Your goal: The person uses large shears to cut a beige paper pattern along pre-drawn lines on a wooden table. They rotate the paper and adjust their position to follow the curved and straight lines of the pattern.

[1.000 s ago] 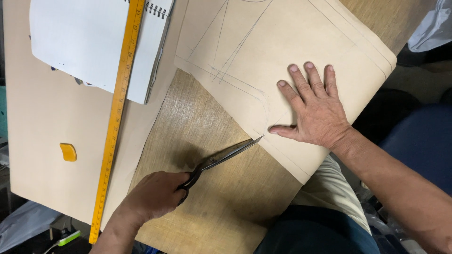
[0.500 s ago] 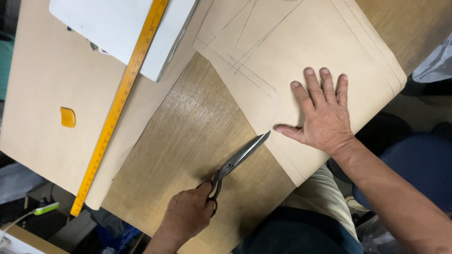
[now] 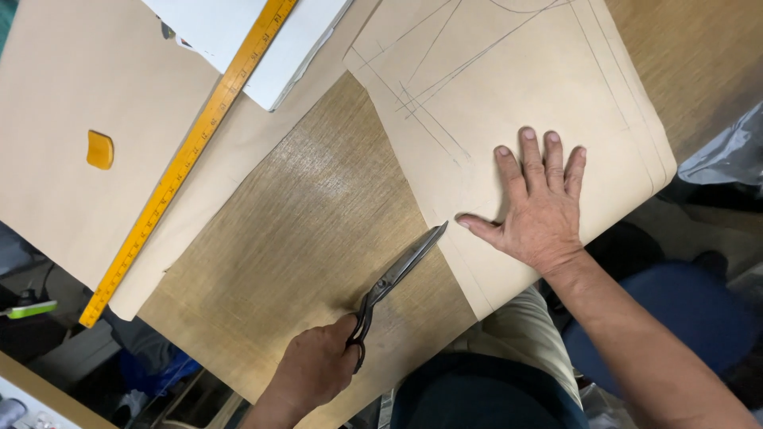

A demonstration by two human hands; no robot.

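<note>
Your left hand (image 3: pixel 318 369) is clamped around the looped handles of a pair of long dark steel tailor's shears (image 3: pixel 397 274). The blades lie together, flat over the table, their tip just at the cut edge of the stiff tan pattern paper (image 3: pixel 509 87) and close to your thumb. Your right hand (image 3: pixel 536 206) lies open and flat on that paper, fingers spread, thumb pointing toward the shear tip; it grips nothing. The two hands are apart, with the shears between them.

The pattern paper is matte and smooth, and carries thin pencil lines: straight seams, crossing diagonals and one curve at the upper edge. Its lower corner overhangs the table edge above your lap.

A second sheet of plain tan paper (image 3: pixel 71 87) lies to the left. On it rests a small rounded amber-yellow piece of tailor's chalk (image 3: pixel 99 149). A long yellow ruler with black graduations (image 3: pixel 187 159) runs diagonally across it and over a white spiral-bound pad (image 3: pixel 262 40).

The woven-textured, olive-brown tabletop (image 3: pixel 310 230) has a slight sheen between the sheets. Beyond the right table edge are a blue padded seat (image 3: pixel 675 318) and crumpled clear plastic (image 3: pixel 731 155).
</note>
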